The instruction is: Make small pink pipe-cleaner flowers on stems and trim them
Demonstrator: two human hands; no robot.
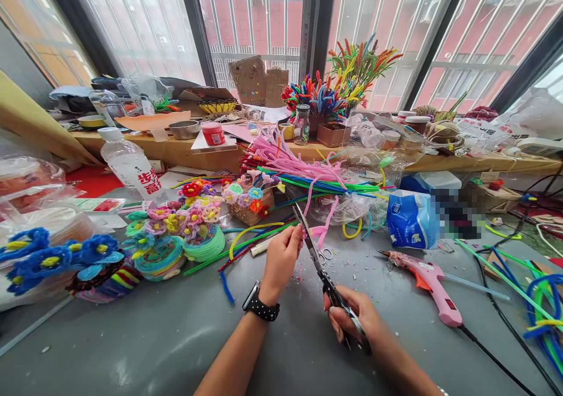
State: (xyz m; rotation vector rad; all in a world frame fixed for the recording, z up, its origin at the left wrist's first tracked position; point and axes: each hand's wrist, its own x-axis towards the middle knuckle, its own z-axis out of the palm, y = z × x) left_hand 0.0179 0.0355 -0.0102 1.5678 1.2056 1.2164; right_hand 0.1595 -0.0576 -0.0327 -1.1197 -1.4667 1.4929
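Observation:
My left hand (pixel 281 258), with a black watch on its wrist, pinches a small pink pipe-cleaner piece (pixel 302 236) above the grey table (pixel 132 337). My right hand (pixel 354 317) is closed round the handles of black scissors (pixel 317 261). Their blades point up and away, and they meet the pink piece at my left fingertips. A curled pink pipe cleaner (pixel 323 226) lies on the table just behind the blades. Small pink scraps are scattered under my hands.
A pink glue gun (pixel 428 281) with a black cord lies to the right. Pipe-cleaner flowers (pixel 185 220), a small basket (pixel 253 208), blue flowers (pixel 57 258) and a water bottle (pixel 129 164) stand at left. Loose pipe cleaners (pixel 308 173) pile up behind, beside a blue tissue pack (pixel 411 220).

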